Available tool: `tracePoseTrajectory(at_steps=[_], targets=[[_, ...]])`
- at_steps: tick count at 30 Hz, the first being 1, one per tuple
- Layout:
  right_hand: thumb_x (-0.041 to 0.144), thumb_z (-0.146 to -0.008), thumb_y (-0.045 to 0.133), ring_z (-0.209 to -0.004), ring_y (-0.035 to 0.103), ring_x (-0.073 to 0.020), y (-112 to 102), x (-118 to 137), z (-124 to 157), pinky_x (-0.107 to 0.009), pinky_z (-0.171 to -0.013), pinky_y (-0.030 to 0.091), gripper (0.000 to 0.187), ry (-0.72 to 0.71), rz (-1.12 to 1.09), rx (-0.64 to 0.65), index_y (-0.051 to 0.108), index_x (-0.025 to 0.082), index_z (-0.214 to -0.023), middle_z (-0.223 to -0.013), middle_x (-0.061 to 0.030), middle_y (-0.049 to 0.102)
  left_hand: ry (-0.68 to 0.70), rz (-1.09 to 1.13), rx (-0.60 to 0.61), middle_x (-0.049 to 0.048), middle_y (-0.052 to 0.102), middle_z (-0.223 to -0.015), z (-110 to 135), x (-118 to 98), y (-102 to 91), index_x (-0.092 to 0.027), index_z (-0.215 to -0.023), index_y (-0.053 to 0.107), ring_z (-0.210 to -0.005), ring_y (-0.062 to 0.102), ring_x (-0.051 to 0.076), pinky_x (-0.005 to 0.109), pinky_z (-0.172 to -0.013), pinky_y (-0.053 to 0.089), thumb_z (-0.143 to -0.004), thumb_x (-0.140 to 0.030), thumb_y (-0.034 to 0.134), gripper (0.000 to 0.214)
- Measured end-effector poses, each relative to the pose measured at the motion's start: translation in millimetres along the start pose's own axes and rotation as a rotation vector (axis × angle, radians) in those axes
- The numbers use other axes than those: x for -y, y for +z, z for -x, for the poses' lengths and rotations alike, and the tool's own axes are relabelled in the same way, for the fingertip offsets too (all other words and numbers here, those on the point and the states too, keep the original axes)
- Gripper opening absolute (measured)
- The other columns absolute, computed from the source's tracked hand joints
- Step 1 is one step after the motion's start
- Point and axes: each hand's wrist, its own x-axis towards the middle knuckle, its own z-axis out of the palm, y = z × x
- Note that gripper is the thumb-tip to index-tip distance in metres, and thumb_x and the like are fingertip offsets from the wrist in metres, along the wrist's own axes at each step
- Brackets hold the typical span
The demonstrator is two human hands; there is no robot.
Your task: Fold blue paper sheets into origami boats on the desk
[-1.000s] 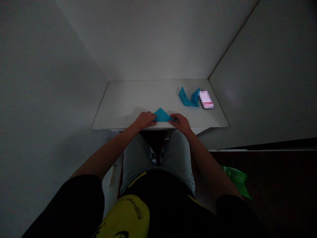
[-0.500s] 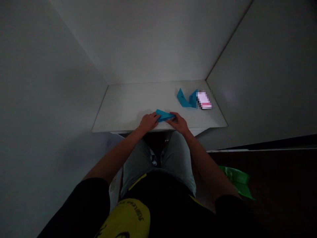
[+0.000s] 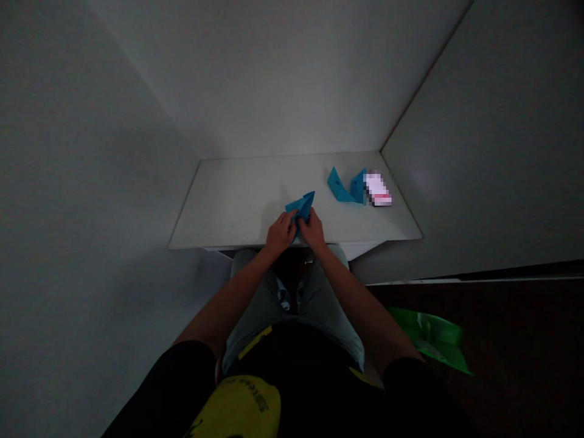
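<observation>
A folded blue paper piece [image 3: 303,205] stands up from the near edge of the white table [image 3: 237,201]. My left hand [image 3: 281,233] and my right hand [image 3: 312,230] sit close together just below it, both pinching its lower part. The paper's pointed tip rises toward the upper right. My fingertips cover the base of the fold.
A second folded blue paper shape [image 3: 343,185] lies at the table's back right, beside a blurred pink-and-white object [image 3: 378,190]. Grey walls close in the table on the left, back and right. A green plastic thing [image 3: 429,337] lies on the dark floor to my right.
The blue paper lay flat as a triangle between my spread hands; my hands have come together at its middle and the paper now stands folded upward.
</observation>
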Motion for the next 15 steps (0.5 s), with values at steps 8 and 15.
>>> tracePoseTrajectory(at_steps=[8, 15], targets=[[0.031, -0.092, 0.051, -0.086, 0.064, -0.0246, 3, 8, 3, -0.038, -0.087, 0.054, 0.037, -0.032, -0.01, -0.052, 0.065, 0.024, -0.126, -0.104, -0.007, 0.073, -0.123, 0.162, -0.206, 0.0091, 0.065, -0.107, 0, 10, -0.4, -0.015, -0.149, 0.057, -0.087, 0.061, 0.02, 0.035, -0.089, 0.056, -0.103, -0.021, 0.049, 0.046], [0.04, -0.098, 0.055, -0.068, 0.056, -0.0199, -20, 6, -7, -0.034, -0.069, 0.052, 0.044, -0.061, -0.078, 0.123, 0.068, 0.028, -0.138, -0.082, 0.0, 0.066, -0.197, 0.367, -0.186, 0.0118, 0.061, -0.127, -12, 41, -16.3, -0.018, -0.126, 0.07, -0.1, 0.066, 0.018, 0.028, -0.08, 0.059, -0.095, -0.018, 0.06, 0.033]])
